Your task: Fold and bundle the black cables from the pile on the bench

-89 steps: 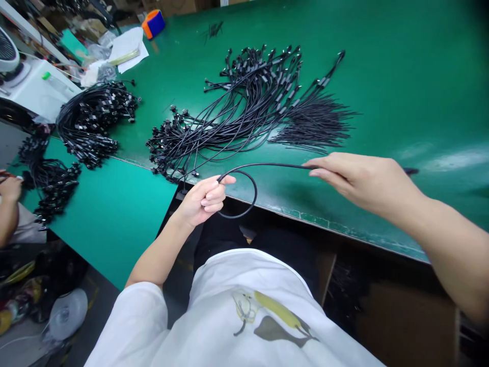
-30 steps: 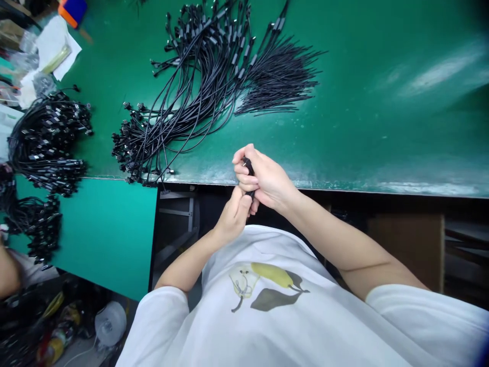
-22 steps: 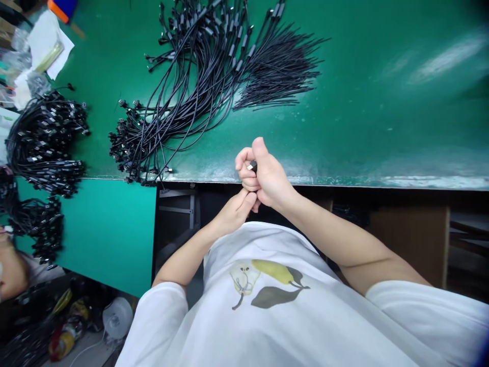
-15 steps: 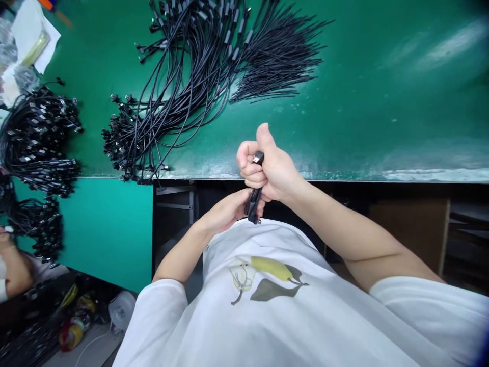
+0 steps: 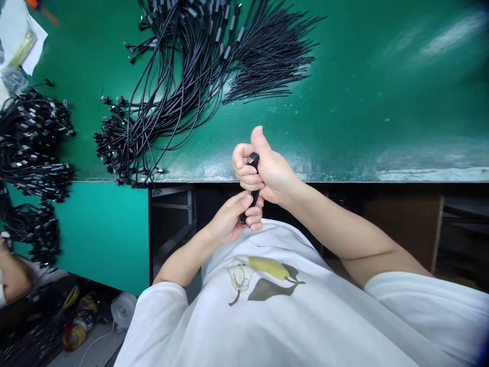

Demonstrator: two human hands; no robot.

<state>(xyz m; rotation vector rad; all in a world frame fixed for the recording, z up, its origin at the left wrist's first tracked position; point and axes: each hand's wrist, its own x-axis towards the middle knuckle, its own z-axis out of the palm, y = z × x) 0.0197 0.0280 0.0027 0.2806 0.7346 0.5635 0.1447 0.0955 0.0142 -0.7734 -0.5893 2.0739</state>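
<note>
A small folded black cable [image 5: 253, 160] with connector ends is held upright between my two hands, in front of my shirt at the table's edge. My right hand [image 5: 269, 168] is closed round its upper part, thumb pointing up, with a connector showing above the curled fingers. Just below, my left hand [image 5: 239, 214] grips the lower end between thumb and fingers. Much of the cable is hidden by the fingers. Beyond my hands a large bunch of loose black cables [image 5: 179, 102] with connectors lies on the green table [image 5: 351, 102].
Bundled black cables [image 5: 34, 142] are heaped at the left, beside white paper [image 5: 36, 46] and clear plastic. A lower green surface [image 5: 107, 229] adjoins the table. Another person's arm [image 5: 13, 270] shows at the left edge. Tape rolls [image 5: 74, 336] lie below.
My left hand has closed its thumb and fingers round the lower end of the cable, which showed more openly before. My right hand keeps its grip. The view has shifted slightly.
</note>
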